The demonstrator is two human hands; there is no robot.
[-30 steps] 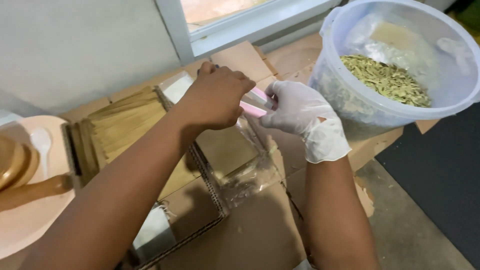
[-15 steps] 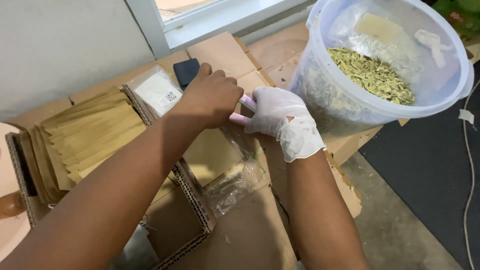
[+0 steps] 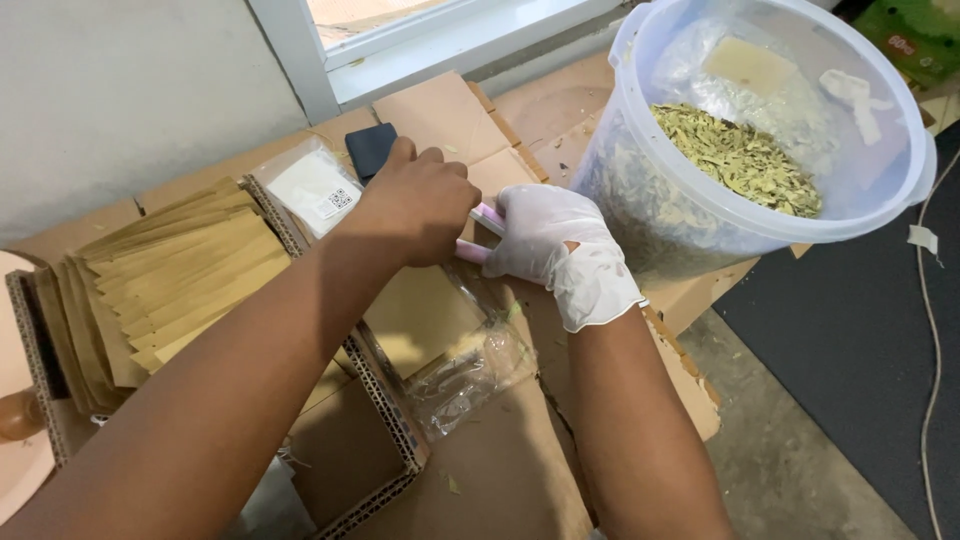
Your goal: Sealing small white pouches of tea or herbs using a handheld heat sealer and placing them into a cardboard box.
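At nine o'clock a stack of brown paper pouches fills a cardboard box. Near centre, my bare left hand is curled shut over one end of a pink tool, knuckles up. Just at its three o'clock, touching it, my gloved right hand grips the tool's other end. A clear-fronted pouch lies at six o'clock beneath both hands. At two o'clock stands a translucent bucket of dried green leaves.
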